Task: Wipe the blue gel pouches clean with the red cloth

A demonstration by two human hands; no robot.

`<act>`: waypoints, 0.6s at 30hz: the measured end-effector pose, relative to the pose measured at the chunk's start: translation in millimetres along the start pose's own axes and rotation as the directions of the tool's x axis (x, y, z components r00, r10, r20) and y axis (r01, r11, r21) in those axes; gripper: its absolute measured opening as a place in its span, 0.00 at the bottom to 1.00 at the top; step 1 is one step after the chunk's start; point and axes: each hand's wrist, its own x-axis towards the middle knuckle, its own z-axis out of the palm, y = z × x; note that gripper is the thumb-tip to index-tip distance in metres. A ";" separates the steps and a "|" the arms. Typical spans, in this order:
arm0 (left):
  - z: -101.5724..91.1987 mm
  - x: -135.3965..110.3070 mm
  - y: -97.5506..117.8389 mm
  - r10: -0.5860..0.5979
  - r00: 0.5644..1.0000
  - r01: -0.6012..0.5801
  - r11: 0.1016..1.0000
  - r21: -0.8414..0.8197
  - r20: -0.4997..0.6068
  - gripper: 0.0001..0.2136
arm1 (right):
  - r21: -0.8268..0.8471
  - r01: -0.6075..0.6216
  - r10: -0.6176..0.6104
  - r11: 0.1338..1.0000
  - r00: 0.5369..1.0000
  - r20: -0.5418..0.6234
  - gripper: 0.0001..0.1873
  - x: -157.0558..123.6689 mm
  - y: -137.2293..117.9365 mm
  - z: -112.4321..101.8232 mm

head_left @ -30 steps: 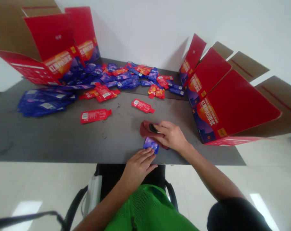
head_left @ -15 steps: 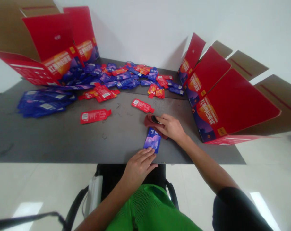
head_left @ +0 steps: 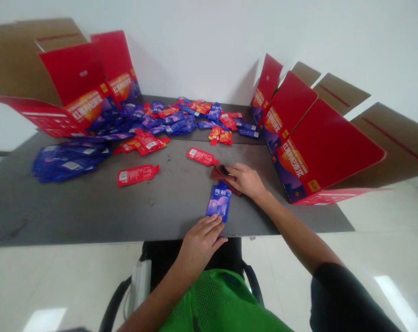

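Purple-blue foil sachet lies on the grey tabletop, long axis running away from the person with a slight tilt, near end touching the flat, slightly spread fingers of the left hand, far end just beside the right hand, which is pinching a maroon cloth.

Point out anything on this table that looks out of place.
Two red sachets lie stray on the grey table, apart from the jumbled red and blue sachet heap at the far side. A crumpled dark red cloth under the right hand also looks odd among the packaging.
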 end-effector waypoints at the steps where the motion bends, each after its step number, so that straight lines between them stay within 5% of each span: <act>1: -2.5 3.4 1.1 -0.002 1.000 0.002 1.000 -0.006 0.006 0.12 | -0.008 -0.034 0.034 0.999 0.999 -0.039 0.19 1.7 6.3 -3.8; 8: -12.7 63.2 -6.1 -0.183 0.983 0.183 0.981 0.058 0.001 0.11 | 0.222 -0.205 0.275 0.953 0.891 -0.360 0.19 -23.4 31.5 -11.7; 13: 11.9 101.6 -27.3 -0.304 0.951 0.307 0.913 0.269 -0.051 0.21 | 0.321 -0.207 0.332 0.924 0.851 -0.408 0.19 -27.6 53.3 -8.1; 18: 22.6 118.3 -33.8 -0.402 0.906 0.356 0.894 0.270 0.135 0.22 | 0.379 -0.190 0.339 0.906 0.860 -0.380 0.19 -27.2 58.8 -8.7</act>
